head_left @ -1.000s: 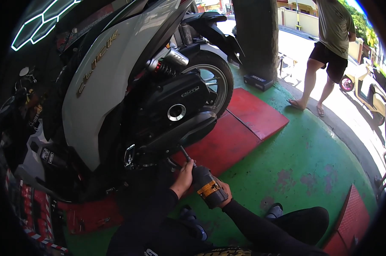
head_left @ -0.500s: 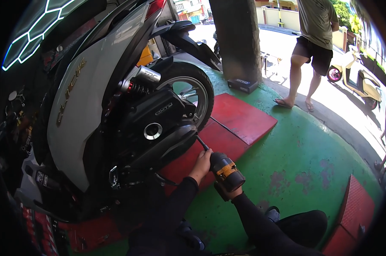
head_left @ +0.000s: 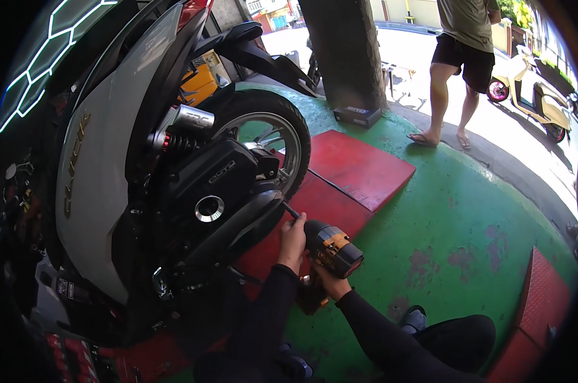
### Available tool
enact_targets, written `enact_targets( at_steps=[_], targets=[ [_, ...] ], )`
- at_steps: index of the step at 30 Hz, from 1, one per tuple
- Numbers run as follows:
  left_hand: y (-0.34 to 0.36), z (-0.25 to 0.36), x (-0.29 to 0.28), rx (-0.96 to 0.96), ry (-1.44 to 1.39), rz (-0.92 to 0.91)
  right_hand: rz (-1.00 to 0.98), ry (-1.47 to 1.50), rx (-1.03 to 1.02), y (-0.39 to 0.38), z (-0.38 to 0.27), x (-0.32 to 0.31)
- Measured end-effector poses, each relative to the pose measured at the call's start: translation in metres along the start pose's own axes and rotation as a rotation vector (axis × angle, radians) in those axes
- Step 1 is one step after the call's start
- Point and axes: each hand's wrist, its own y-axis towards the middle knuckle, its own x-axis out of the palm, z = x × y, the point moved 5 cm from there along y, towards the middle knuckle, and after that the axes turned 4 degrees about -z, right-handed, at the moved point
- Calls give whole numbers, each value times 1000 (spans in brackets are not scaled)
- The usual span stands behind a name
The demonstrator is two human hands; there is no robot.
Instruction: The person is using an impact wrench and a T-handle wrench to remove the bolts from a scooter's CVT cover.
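Right there, the right hand (head_left: 330,279) grips the handle of a dark, orange-banded power driver (head_left: 330,246); the left hand (head_left: 293,240) curls round its front end. Just past those left fingertips, the thin shaft (head_left: 290,210) reaches a scooter's lower black cover (head_left: 247,228), contact unclear. Ahead of the fingers stands the rear wheel (head_left: 301,131); farther right, a bystander (head_left: 464,22).

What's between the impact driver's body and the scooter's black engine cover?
Head view: a dark shaft, with the left hand at its end nearest the impact driver.
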Motion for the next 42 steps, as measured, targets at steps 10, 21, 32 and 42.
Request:
enact_targets(
  at_steps=[10, 21, 32, 42],
  targets=[
    [-6, 5, 4, 46, 39, -32, 20, -12, 7, 7, 24, -4],
    [-23, 6, 17, 37, -91, -80, 17, -124, -183, -8, 3, -33],
    [-46, 30, 9, 166, -145, -126, -78, -356, -478, -16, -27, -33],
    [-35, 74, -45, 129, -219, -108, -85, -940, -1013, -11, -90, 48]
  ],
)
